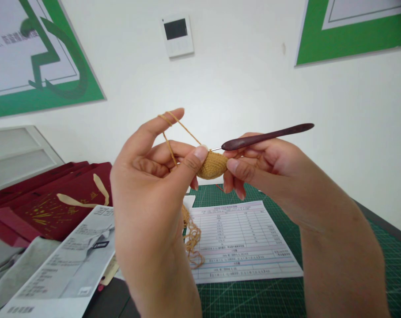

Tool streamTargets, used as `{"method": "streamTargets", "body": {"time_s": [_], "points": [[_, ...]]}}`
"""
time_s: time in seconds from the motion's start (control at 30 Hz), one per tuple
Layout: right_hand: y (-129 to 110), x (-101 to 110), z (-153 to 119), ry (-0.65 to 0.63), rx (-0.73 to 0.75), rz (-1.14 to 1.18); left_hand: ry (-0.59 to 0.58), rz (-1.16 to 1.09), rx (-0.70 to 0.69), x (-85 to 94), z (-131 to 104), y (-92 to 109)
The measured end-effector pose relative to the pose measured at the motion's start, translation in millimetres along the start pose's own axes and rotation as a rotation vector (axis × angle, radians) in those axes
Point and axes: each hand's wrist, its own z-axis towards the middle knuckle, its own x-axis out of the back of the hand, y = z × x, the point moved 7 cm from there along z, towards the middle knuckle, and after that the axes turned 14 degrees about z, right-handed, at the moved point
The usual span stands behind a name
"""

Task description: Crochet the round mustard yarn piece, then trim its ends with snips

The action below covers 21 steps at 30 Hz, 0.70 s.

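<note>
A small tan crocheted piece (214, 165) is held up in front of me between both hands. My left hand (160, 163) pinches its left edge with the thumb, and tan yarn loops round the raised index finger and runs down to the piece. My right hand (256, 165) touches the piece's right edge with thumb and fingertips. Across that hand lies a crochet hook with a dark brown handle (266, 137); its thin metal shaft reaches the top of the piece near my left thumb. The hook's tip is hidden.
Loose tan yarn (193, 240) lies on a printed sheet (240, 243) over a green cutting mat (253, 300). Dark red bags (71, 198) and papers (64, 265) are at the left. Behind stands a white wall with a small panel (178, 36) and green-framed posters.
</note>
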Motion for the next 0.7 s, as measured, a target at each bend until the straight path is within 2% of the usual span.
{"method": "streamTargets", "body": {"time_s": [0.47, 0.7], "points": [[-2.0, -0.9, -0.1, 0.004, 0.026, 0.013, -0.022, -0.040, -0.008, -1.9, 2.3, -3.9], [-1.1, 0.1, -0.5, -0.014, 0.047, 0.008, 0.005, -0.045, 0.011, 0.8, 2.6, -4.9]]}}
